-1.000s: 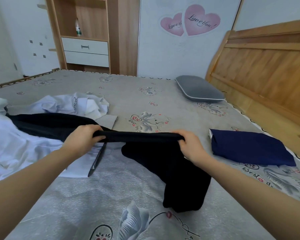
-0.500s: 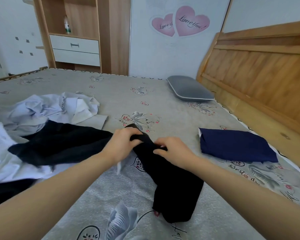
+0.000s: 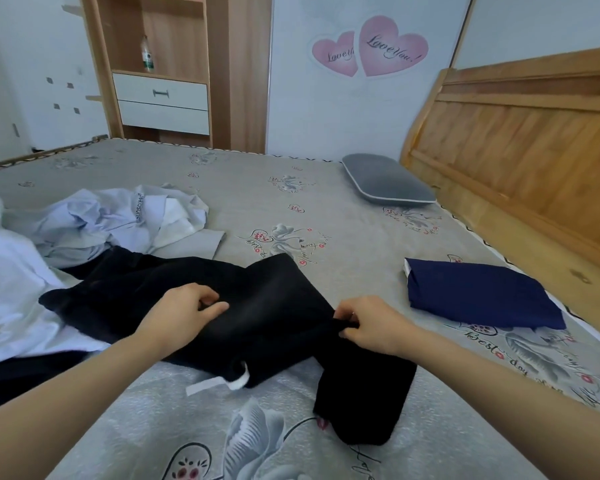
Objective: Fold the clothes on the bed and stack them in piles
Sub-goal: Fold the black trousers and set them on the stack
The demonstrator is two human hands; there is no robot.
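A black garment (image 3: 271, 306) lies spread across the middle of the grey patterned bed (image 3: 343, 216), one end trailing toward me with a white drawstring showing. My left hand (image 3: 184, 313) pinches the cloth on its left part, thumb and fingers curled. My right hand (image 3: 368, 323) grips a bunched edge of the same garment on its right side. A folded navy garment (image 3: 478, 292) sits flat to the right, near the headboard. Crumpled pale blue and white clothes (image 3: 111, 220) are heaped at the left, with a white garment (image 3: 11, 289) at the far left.
A grey pillow (image 3: 385, 181) lies at the far right by the wooden headboard (image 3: 527, 143). A wooden shelf unit with white drawers (image 3: 160, 98) stands past the bed's far edge, with a bottle on it. Another dark cloth (image 3: 21, 375) lies at the lower left.
My hands held the black garment stretched in the air, then brought it together and down. It now lies spread on the bed, with my hands apart on it.
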